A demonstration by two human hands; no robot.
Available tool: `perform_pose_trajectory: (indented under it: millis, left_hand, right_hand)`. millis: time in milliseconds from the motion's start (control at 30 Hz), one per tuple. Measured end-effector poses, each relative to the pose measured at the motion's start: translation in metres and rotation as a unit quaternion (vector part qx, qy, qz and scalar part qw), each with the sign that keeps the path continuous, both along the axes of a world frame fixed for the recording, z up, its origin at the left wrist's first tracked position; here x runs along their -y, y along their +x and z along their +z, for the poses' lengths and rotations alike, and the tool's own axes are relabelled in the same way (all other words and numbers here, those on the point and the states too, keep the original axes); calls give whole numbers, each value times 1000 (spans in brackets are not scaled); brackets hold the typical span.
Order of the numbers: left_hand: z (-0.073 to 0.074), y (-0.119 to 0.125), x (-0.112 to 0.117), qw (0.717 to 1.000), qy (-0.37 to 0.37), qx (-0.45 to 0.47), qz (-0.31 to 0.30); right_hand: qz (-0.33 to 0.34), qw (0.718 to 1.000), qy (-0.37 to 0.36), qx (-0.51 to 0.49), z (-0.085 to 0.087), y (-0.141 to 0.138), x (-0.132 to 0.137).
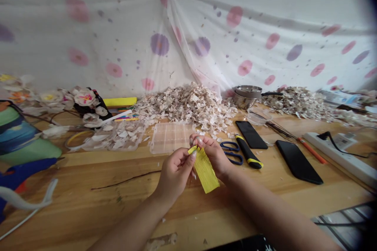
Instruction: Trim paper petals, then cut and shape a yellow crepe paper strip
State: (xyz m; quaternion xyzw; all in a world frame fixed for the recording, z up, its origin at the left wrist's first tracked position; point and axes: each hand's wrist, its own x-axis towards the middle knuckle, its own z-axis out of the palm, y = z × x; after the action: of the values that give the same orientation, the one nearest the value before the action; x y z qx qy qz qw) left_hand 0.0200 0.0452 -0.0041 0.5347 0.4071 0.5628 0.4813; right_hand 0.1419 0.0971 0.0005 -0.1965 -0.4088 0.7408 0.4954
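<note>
A strip of yellow crepe paper (pixel 206 171) hangs between both hands above the wooden table (pixel 88 204). My left hand (pixel 175 172) pinches its top left corner with fingertips. My right hand (pixel 212 152) grips the top right edge from behind. The paper's lower end points toward me. Just right of my right hand lie blue-handled scissors (pixel 232 152) and a black and yellow utility knife (pixel 249 152).
A clear compartment box (pixel 171 136) and a tray of pale petals (pixel 116 136) sit behind the hands. Heaps of pale petals (pixel 188 106), steel bowls (pixel 246 95), two black phones (pixel 297 161), a power strip (pixel 341 153), a thin wire (pixel 126 180) and paper flowers (pixel 85 100) surround them.
</note>
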Motion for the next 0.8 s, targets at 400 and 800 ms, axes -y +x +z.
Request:
perform_pose_trajectory:
  millis: [400, 800]
  left_hand:
    - [-2, -1, -1, 1000, 1, -13, 0]
    - [-2, -1, -2, 1000, -4, -12, 4]
  right_hand:
    - [9, 1000, 21, 1, -2, 0, -3]
    - [-12, 1000, 14, 20, -5, 1, -7]
